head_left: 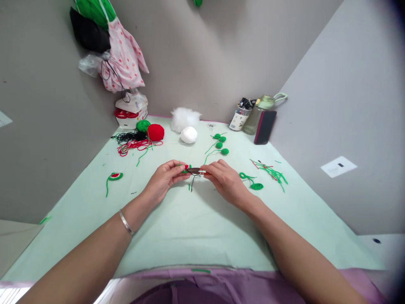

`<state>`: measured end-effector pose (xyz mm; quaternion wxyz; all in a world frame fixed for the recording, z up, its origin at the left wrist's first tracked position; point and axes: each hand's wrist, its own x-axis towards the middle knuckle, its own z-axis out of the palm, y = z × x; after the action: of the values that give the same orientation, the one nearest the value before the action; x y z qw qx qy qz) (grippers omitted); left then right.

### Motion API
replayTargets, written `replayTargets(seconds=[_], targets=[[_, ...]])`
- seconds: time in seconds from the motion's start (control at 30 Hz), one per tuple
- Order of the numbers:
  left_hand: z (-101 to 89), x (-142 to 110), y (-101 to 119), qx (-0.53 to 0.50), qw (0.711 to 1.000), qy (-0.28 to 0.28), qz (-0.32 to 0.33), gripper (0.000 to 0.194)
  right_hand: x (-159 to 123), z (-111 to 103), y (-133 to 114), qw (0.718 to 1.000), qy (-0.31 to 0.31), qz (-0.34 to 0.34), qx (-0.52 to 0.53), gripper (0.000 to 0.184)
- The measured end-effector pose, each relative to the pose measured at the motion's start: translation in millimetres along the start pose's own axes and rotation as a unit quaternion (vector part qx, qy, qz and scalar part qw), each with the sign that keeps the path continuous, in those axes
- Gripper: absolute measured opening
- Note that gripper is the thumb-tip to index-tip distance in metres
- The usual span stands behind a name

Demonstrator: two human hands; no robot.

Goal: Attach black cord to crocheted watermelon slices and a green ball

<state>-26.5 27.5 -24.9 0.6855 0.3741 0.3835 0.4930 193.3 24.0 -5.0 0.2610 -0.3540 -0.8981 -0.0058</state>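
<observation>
My left hand pinches a small red, white and green crocheted piece between thumb and fingers. My right hand is closed round the orange handles of a small dark-ended tool, which could be scissors or pliers. Its dark end meets the crocheted piece. From there a loose black thread hangs toward the table. A similar crocheted watermelon slice with a green tail lies left of my left hand. Near my right wrist rests a green crocheted oval with a curled tail.
At the back left are a red yarn ball, a green one and tangled black yarn. White stuffing sits behind a white ball. Rightward are green pieces, yarn scraps, a pen holder, a bottle and a phone.
</observation>
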Motion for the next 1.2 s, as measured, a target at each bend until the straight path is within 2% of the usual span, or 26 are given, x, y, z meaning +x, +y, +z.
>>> replayTargets(seconds=[0.2, 0.43, 0.63, 0.77, 0.97, 1.2], targets=[[2.5, -1.7, 3.0, 0.006, 1.000, 0.002, 0.002, 0.017, 0.3, -0.6, 1.1, 1.000, 0.003, -0.006, 0.003, 0.021], [0.3, -1.4, 1.6, 0.023, 1.000, 0.009, 0.013, 0.018, 0.3, -3.5, 2.1, 0.993, 0.003, 0.008, 0.116, 0.016], [-1.9, -2.3, 9.6, -0.008, 1.000, -0.019, 0.007, 0.012, -0.5, -1.7, 4.5, 0.994, 0.024, 0.029, 0.101, 0.018], [-4.8, -1.2, 9.8, -0.009, 0.999, -0.032, 0.010, 0.017, 0.1, -1.7, 5.1, 0.994, 0.029, 0.033, 0.102, 0.017], [-4.9, -1.0, 6.9, 0.006, 0.999, -0.013, 0.028, 0.022, 0.6, -2.2, 3.1, 0.993, 0.022, 0.025, 0.116, 0.018], [4.8, -5.3, 7.7, 0.029, 0.998, 0.011, 0.051, 0.025, -0.2, -0.4, -0.8, 0.996, -0.008, 0.025, 0.089, 0.018]])
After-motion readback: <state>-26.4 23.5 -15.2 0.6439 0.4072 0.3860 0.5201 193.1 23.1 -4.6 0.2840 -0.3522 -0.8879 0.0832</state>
